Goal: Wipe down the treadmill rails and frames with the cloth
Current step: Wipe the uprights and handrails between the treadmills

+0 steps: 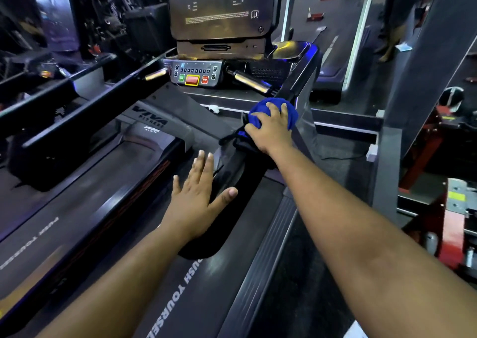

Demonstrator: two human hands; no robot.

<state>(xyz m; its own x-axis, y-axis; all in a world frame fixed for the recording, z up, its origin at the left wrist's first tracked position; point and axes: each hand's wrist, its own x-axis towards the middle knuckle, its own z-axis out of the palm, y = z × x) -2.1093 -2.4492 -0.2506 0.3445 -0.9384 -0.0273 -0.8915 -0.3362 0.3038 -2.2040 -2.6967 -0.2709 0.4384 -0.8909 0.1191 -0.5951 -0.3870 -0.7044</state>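
Head view: gym floor [343, 154], treadmill rail [232, 182] under cloth [268, 110].

The right hand [271, 128] covers the middle of the blue cloth [289, 113], hiding the rail [232, 180] beneath. At twelve o'clock the console [219, 9] is cut by the top edge, its print too small to read. At six o'clock the belt lettering [180, 293] runs off frame.

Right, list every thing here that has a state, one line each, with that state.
blue cloth: bunched up, pressed on the right handrail.
right hand: fingers curled over the cloth, gripping it.
left hand: flat, fingers spread, resting on the handrail's near end.
right handrail: black, glossy, under both hands.
console screen: dark apart from small icons.
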